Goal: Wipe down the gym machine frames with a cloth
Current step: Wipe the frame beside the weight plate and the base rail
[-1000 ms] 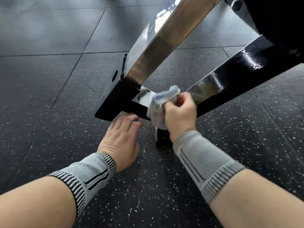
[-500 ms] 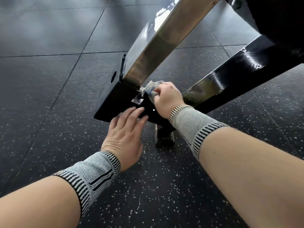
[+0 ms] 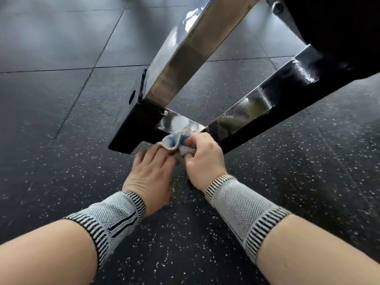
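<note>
A glossy black machine frame (image 3: 135, 124) lies low on the floor, with a slanted upright (image 3: 185, 58) rising from its base bar and a second black bar (image 3: 277, 99) running to the upper right. A small pale grey-blue cloth (image 3: 173, 140) is bunched at the near edge of the base bar. My right hand (image 3: 203, 159) grips the cloth from the right. My left hand (image 3: 150, 173) lies flat just below the bar, its straight fingers touching the cloth's left side. Both wrists wear grey knitted wrist supports.
Black speckled rubber floor tiles (image 3: 61, 140) surround the frame, with seams running across the back. A dark bulky machine part (image 3: 339, 27) overhangs at the top right.
My right hand has pulled the cloth back from the joint by the upright to the near edge of the base bar. My left hand has shifted right until its fingers meet the cloth.
</note>
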`<state>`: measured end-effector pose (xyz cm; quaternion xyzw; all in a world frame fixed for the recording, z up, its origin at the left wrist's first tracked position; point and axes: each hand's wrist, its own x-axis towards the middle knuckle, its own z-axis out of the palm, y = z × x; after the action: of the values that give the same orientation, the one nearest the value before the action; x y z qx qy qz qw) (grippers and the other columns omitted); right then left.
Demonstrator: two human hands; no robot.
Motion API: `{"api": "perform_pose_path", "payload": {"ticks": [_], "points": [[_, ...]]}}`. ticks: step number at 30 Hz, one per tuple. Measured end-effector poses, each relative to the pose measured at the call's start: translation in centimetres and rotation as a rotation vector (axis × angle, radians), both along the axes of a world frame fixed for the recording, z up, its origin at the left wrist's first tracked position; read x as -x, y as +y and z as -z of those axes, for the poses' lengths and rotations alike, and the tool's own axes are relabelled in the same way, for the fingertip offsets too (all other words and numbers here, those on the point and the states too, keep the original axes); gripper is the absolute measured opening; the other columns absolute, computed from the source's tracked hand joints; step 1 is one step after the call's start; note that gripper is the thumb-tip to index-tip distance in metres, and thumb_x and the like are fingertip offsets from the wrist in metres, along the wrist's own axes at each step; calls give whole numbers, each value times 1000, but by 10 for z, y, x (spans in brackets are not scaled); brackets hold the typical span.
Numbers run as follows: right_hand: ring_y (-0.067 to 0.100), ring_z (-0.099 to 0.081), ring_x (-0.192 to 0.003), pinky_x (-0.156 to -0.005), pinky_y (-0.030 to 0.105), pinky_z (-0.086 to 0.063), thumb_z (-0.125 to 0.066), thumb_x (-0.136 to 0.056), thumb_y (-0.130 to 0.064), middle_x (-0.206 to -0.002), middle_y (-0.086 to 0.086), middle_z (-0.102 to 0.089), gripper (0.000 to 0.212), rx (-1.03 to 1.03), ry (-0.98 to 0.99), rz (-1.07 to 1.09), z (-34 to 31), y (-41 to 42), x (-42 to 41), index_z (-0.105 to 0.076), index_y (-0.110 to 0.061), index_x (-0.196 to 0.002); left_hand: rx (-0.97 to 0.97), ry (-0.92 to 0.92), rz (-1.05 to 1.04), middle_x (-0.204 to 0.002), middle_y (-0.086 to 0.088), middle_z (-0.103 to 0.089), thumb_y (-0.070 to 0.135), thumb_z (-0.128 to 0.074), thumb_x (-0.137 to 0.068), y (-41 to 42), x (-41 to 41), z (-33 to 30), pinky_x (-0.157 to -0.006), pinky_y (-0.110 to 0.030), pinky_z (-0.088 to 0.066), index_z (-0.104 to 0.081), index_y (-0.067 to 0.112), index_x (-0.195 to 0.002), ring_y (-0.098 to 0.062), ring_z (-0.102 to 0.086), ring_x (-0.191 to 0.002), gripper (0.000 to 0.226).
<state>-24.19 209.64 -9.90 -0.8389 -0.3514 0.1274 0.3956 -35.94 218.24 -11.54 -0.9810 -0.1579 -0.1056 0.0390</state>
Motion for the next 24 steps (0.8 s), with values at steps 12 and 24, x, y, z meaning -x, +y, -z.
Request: {"api": "perform_pose_path", "payload": {"ticks": [12,24], "points": [[31,-68,-80,-81,48,-57,-66,-76,4,-89,20,-69,13,-483,1193,858,49,11,-22,-67,-2,-88,102,232,-22,-154,-6,-30,18,-62,-73,-18,-13,-2,-111,-50,-26,-47,14,-138,-18,-10,-138,67],[26,-70,-73,-77,45,-59,-61,-79,12,-79,14,-70,22,-528,1030,809,12,-28,-44,-64,-10,-77,153,361,-53,-158,6,5,28,-45,-91,-37,-36,-10,-119,-42,-7,-13,25,-151,-14,10,-145,68]]}}
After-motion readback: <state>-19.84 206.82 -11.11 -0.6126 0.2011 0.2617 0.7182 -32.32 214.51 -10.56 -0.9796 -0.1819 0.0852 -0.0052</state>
